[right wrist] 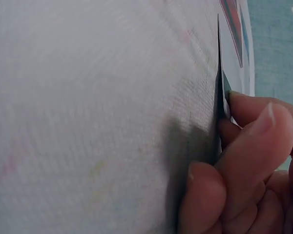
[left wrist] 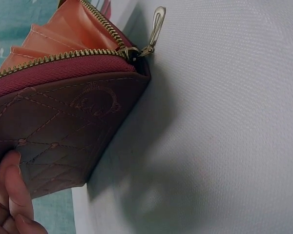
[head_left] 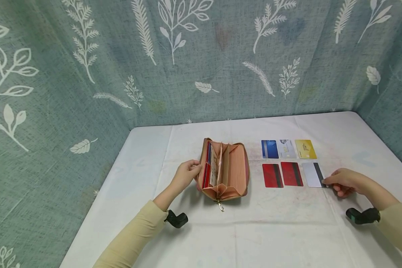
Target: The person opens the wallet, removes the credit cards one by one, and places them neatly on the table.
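Left hand [head_left: 183, 175] grips a brown, quilted zip wallet [head_left: 226, 169] on a white table [head_left: 271, 234]. Nearer the table's right edge, right hand [head_left: 353, 181] pinches a white, black-striped card [head_left: 311, 175].

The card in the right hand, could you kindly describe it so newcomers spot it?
On the white table, right of the open wallet, lie two rows of cards. In the nearer row, the white card is at the right end, pinched by the right hand. Its plain white face with one dark stripe sets it apart from that row's two red cards.
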{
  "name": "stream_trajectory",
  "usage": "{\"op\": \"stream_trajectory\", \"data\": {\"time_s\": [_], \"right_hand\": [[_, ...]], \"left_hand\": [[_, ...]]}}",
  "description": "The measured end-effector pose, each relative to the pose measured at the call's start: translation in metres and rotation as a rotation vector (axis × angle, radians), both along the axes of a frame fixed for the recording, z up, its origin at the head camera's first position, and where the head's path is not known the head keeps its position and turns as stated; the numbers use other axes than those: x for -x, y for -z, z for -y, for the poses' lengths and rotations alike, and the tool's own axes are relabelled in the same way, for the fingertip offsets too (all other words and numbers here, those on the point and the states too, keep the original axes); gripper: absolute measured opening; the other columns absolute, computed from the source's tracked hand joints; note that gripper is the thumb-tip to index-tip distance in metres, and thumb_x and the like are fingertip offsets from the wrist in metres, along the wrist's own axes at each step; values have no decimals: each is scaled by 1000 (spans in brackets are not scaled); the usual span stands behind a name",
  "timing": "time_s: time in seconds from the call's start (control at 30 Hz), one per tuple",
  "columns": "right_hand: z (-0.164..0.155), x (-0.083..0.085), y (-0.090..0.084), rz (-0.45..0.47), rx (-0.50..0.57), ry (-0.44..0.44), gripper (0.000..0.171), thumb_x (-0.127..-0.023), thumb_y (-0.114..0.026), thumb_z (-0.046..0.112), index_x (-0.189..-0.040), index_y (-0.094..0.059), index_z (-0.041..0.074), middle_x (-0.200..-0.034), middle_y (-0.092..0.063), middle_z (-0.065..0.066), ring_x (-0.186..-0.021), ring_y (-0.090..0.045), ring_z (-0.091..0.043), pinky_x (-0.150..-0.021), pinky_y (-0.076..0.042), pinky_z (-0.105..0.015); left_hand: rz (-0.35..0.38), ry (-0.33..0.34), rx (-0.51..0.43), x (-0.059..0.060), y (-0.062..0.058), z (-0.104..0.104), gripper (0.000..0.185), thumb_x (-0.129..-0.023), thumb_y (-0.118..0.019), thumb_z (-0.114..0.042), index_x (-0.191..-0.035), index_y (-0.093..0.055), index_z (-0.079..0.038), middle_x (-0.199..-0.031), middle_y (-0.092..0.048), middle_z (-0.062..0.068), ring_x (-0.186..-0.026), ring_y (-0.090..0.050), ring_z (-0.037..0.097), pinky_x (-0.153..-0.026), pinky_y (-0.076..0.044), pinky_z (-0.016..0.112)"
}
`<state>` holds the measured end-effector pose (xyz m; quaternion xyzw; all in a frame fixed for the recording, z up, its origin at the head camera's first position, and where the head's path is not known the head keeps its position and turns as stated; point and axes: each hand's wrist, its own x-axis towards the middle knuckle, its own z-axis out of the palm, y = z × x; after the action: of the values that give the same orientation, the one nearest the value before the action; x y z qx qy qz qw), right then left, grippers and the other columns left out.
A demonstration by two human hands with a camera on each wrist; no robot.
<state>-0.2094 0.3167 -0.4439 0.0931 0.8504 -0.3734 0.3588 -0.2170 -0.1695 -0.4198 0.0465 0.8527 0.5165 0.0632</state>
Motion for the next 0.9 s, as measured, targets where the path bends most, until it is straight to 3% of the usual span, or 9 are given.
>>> {"op": "stream_trajectory", "data": {"time_s": [0.27,0.47,0.6,0.73,0.9], "right_hand": [[-1,2,2,-39,-56,-20,28,-88,-57,29,-79,-50,3,-51,-41,4,-46,-46,-9,-53,-41,-24],[2,5,-7,-80,-41,-36,34,-89,-55,36,-72,-44,9,-52,-42,4,-49,-47,-10,-54,-38,-25],[7,9,-15,-101,-12,-52,35,-89,-55,38,-78,-47,6,-54,-42,3,-51,-47,-11,-55,-39,-27],[12,12,-22,-132,17,-66,34,-91,-52,36,-78,-46,4,-55,-45,3,-52,-48,-12,-56,-39,-28],[27,15,-29,-240,68,-55,36,-92,-51,36,-84,-46,2,-63,-48,1,-59,-49,-13,-58,-44,-28]], "left_hand": [[-5,-6,11,1,1,1,25,-91,-52,-13,-105,-59,6,-83,-68,17,-54,-56,6,-65,-48,42],[-17,-11,32,1,0,1,25,-91,-52,-14,-105,-60,5,-84,-69,17,-57,-57,5,-66,-48,37],[-16,-15,30,1,0,0,25,-90,-53,-14,-105,-60,6,-84,-69,17,-56,-57,5,-67,-49,42],[-10,-13,31,1,0,0,26,-91,-53,-14,-106,-59,6,-86,-68,18,-57,-57,5,-66,-49,39],[-5,-10,32,2,2,0,27,-91,-52,-14,-108,-59,6,-88,-68,19,-58,-57,4,-66,-49,36]]}}
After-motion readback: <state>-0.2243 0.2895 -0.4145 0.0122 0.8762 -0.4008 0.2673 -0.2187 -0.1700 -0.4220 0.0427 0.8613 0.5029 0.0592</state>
